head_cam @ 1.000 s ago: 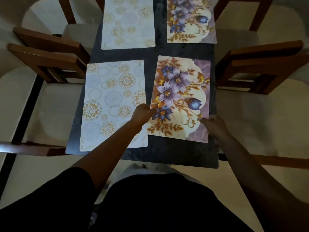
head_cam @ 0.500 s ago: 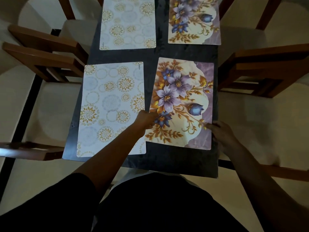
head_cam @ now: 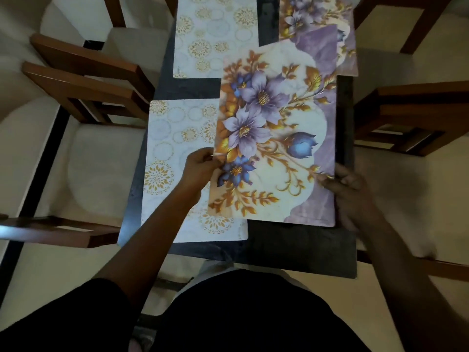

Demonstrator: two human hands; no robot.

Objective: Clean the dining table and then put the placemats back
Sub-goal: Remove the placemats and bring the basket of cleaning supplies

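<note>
A flowered placemat with purple and blue blooms is lifted off the dark dining table and tilted toward me. My left hand pinches its left edge. My right hand grips its right edge near the lower corner. Under and left of it lies a pale placemat with gold circles, flat on the table. A second pale placemat and a second flowered placemat lie at the far end, the latter partly hidden by the lifted one.
Wooden chairs with cream seats stand close on both sides: two on the left and two on the right. The table's near edge is just in front of my body.
The flowered placemat lay flat on the table with both hands at its edges; now both hands have raised it off the table toward me, covering part of the far mats.
</note>
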